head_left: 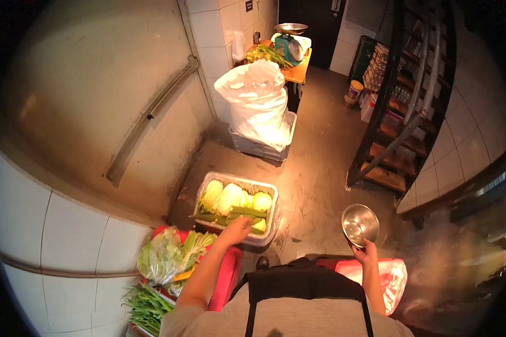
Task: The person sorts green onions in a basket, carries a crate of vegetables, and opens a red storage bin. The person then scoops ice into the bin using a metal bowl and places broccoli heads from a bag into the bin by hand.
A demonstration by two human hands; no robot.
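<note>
My right hand grips the rim of a shiny metal bowl, held out over the floor at my right. My left hand reaches over the near side of a plastic crate. Its fingers look curled in among long green vegetables, and what they hold, if anything, is hidden. Behind those vegetables lie a pale napa cabbage and a round, light green cabbage.
Left of me, a red crate stands beside bagged leafy greens and long green stalks. Ahead, a white sack sits in a grey crate. A green scale rests on a table. Metal-framed stairs rise at right.
</note>
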